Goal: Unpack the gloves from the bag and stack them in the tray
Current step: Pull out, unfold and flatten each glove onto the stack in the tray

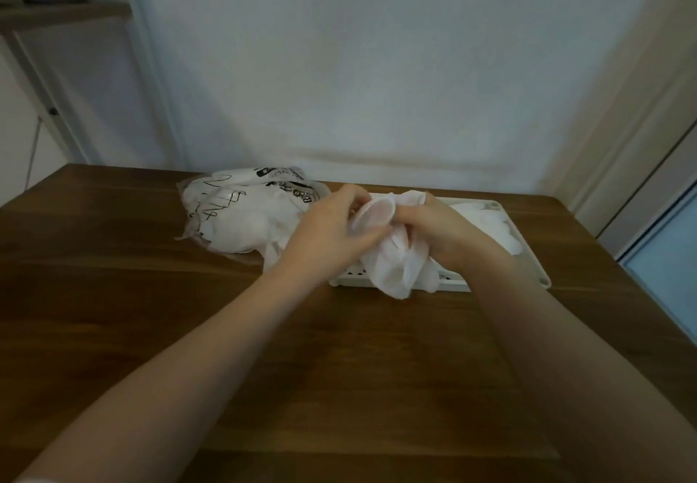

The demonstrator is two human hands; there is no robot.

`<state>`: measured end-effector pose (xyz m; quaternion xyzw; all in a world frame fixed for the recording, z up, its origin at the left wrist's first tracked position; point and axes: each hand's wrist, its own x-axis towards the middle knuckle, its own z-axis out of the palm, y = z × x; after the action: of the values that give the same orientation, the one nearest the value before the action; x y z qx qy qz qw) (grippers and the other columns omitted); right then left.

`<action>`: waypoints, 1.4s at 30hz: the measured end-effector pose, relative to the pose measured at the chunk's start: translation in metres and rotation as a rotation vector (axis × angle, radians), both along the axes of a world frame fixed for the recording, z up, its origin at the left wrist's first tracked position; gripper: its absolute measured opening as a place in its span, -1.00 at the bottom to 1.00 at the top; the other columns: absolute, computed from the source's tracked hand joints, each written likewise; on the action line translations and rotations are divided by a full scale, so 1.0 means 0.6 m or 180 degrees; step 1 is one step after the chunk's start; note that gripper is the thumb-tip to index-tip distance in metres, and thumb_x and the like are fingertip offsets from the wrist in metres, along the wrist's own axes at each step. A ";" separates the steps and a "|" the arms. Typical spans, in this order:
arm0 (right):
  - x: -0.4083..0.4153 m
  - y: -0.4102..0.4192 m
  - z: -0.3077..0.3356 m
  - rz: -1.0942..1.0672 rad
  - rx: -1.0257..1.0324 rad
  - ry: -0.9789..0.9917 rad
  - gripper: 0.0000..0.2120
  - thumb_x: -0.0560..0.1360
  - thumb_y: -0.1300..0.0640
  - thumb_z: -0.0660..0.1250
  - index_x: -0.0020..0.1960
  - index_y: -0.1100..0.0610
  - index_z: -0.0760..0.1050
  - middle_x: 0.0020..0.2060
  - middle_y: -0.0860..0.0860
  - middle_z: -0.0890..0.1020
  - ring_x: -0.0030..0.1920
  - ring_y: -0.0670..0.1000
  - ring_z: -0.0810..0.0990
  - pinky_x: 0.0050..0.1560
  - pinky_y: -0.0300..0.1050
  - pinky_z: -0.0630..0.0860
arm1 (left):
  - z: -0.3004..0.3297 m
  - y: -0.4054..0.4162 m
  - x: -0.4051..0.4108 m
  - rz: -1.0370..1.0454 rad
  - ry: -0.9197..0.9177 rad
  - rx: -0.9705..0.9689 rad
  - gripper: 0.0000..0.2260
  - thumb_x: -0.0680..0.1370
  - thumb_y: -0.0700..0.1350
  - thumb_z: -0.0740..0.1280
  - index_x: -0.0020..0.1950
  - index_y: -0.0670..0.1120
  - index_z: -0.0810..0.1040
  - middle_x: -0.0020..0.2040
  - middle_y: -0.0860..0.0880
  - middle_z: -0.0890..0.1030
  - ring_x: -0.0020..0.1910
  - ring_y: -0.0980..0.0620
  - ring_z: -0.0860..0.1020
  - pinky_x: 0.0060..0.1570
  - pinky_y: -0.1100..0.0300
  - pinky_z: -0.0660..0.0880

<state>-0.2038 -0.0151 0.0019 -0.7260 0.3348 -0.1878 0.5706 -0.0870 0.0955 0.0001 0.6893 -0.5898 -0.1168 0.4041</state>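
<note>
Holding a thin white glove (392, 260) between both hands above the near edge of the white slotted plastic tray (528, 252): left hand (332, 229) pinching its rolled cuff, right hand (441, 233) clenched round the crumpled body. Midway through the task, by the look of it: more white gloves (490, 222) already lying in the tray just beyond the right grip, clear printed plastic bag (241, 214) of gloves left of the left grip. Calling next for smoothing flat and laying on top. Brown wooden table (151, 312) underneath; pale wall (358, 67) beyond.

two bare forearms — no sleeves, rings or watch — left hand (332, 231), right hand (445, 233).
</note>
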 end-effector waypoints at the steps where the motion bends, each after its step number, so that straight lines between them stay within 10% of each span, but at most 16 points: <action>1: -0.011 -0.001 0.002 -0.0012 0.0231 -0.0150 -0.80 0.44 0.13 0.38 0.00 0.22 0.60 -0.10 0.16 0.68 -0.02 0.14 0.64 0.05 0.00 0.52 | 0.000 -0.005 -0.002 0.0109 0.0138 -0.0133 -0.74 0.50 0.08 0.32 0.04 -0.09 0.52 -0.13 0.02 0.57 -0.19 0.09 0.51 -0.22 0.22 0.46; 6: -0.081 -0.023 0.011 0.0384 0.0802 -0.0331 -0.93 0.43 0.19 0.38 -0.17 0.20 0.58 -0.23 0.06 0.63 -0.11 0.05 0.58 -0.04 -0.12 0.53 | 0.033 -0.016 -0.011 0.0154 0.1215 -0.0097 -0.77 0.58 -0.12 0.20 -0.27 -0.11 0.47 -0.36 0.01 0.42 -0.42 0.17 0.35 -0.37 0.29 0.31; 10: -0.125 -0.040 0.013 0.0422 0.0901 -0.0436 -0.21 0.27 -0.41 0.29 0.00 0.35 0.52 -0.04 0.16 0.58 0.01 0.10 0.55 0.10 -0.05 0.41 | 0.056 -0.028 -0.028 0.0111 0.1643 0.0059 -0.82 0.58 -0.13 0.19 -0.19 -0.16 0.45 -0.24 -0.12 0.40 -0.26 0.02 0.39 -0.21 0.17 0.35; 12: -0.130 -0.047 0.015 -0.0366 0.0232 -0.0255 -0.19 0.24 -0.55 0.14 0.03 0.12 0.63 0.11 0.02 0.62 0.22 0.05 0.51 0.27 -0.01 0.27 | 0.063 -0.031 -0.041 0.0080 0.1757 0.0085 -0.85 0.57 -0.16 0.19 -0.18 -0.14 0.42 -0.28 -0.11 0.35 -0.29 0.02 0.33 -0.27 0.17 0.26; 15: -0.117 -0.047 0.027 -0.0898 -0.0414 -0.0600 -0.45 0.36 -0.40 0.19 0.00 0.00 0.63 0.09 -0.08 0.64 0.25 -0.02 0.50 0.35 0.01 0.25 | 0.074 -0.034 -0.053 -0.0025 0.1844 0.0100 -0.83 0.56 -0.21 0.18 -0.25 -0.12 0.37 -0.31 -0.09 0.29 -0.36 0.05 0.28 -0.35 0.20 0.23; 20: -0.101 -0.003 0.021 0.0685 -0.0080 -0.0373 -0.68 0.44 0.03 0.40 0.14 0.13 0.55 0.08 0.02 0.65 0.14 0.00 0.60 0.20 -0.08 0.49 | 0.083 -0.048 -0.069 0.0094 0.1758 0.0159 -0.83 0.57 -0.23 0.17 -0.22 -0.11 0.42 -0.31 0.03 0.38 -0.38 0.23 0.37 -0.34 0.36 0.32; 27: -0.141 -0.039 0.000 -0.0016 -0.0109 -0.0132 -0.76 0.51 0.35 0.21 -0.16 0.15 0.61 -0.23 0.02 0.66 -0.16 0.01 0.61 0.00 -0.02 0.50 | 0.066 -0.056 -0.060 0.0432 0.1730 0.0281 -0.80 0.54 -0.04 0.24 -0.26 -0.06 0.43 -0.23 -0.04 0.44 -0.25 -0.01 0.40 -0.30 0.17 0.33; 31: -0.152 -0.056 -0.003 -0.0253 -0.0472 0.0162 -0.78 0.57 0.24 0.18 -0.09 0.10 0.60 -0.19 0.04 0.64 -0.17 0.00 0.59 -0.06 -0.05 0.52 | 0.044 -0.071 -0.069 0.0240 0.1324 0.0569 -0.56 0.46 0.29 0.23 -0.04 -0.09 0.54 -0.21 0.04 0.49 -0.25 0.08 0.46 -0.23 0.19 0.40; 37: -0.171 -0.098 0.005 -0.0096 -0.0626 0.0384 -0.75 0.58 0.09 0.22 0.00 0.27 0.56 -0.17 0.23 0.60 -0.21 0.14 0.53 -0.18 0.03 0.42 | 0.019 -0.114 -0.072 -0.0401 0.1587 0.1589 -0.69 0.40 -0.11 0.48 0.08 -0.13 0.50 -0.11 -0.06 0.59 -0.24 0.07 0.55 -0.27 0.21 0.49; 42: -0.171 -0.140 0.023 0.0242 -0.0449 0.0728 -0.82 0.54 0.06 0.29 -0.13 0.12 0.61 -0.29 0.00 0.66 -0.29 -0.03 0.61 -0.28 -0.20 0.52 | -0.003 -0.149 -0.088 -0.0473 0.1661 0.1386 -0.86 0.54 -0.13 0.33 -0.01 -0.20 0.58 -0.16 -0.10 0.61 -0.14 -0.06 0.57 -0.03 0.10 0.52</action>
<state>-0.3065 -0.0993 0.0158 -0.7931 0.3559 -0.1051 0.4830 -0.1395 0.0061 -0.0016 0.6615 -0.4764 -0.4413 0.3751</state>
